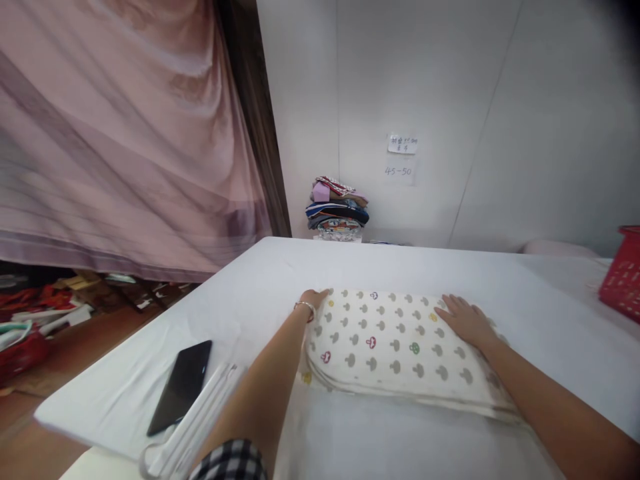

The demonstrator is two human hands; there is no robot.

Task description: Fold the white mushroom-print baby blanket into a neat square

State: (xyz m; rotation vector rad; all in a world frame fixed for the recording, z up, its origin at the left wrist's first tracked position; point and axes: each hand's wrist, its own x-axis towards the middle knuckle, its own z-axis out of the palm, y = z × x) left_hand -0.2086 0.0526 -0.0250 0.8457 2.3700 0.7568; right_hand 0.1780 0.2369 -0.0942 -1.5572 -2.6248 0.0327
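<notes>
A folded cream cloth with grey mushroom prints and a few coloured ones lies flat on the white table, its layers showing along the near edge. My left hand, with a bracelet at the wrist, rests at the cloth's far left corner, a digit stretched out onto the fabric; the rest of its fingers are hard to make out. On the far right part of the cloth, my right hand lies palm down with its fingers spread.
A black phone and a white slatted object lie left of my left forearm. Beyond the white table are a stack of folded fabrics and a wall with paper labels. A red basket stands right; a pink curtain hangs left.
</notes>
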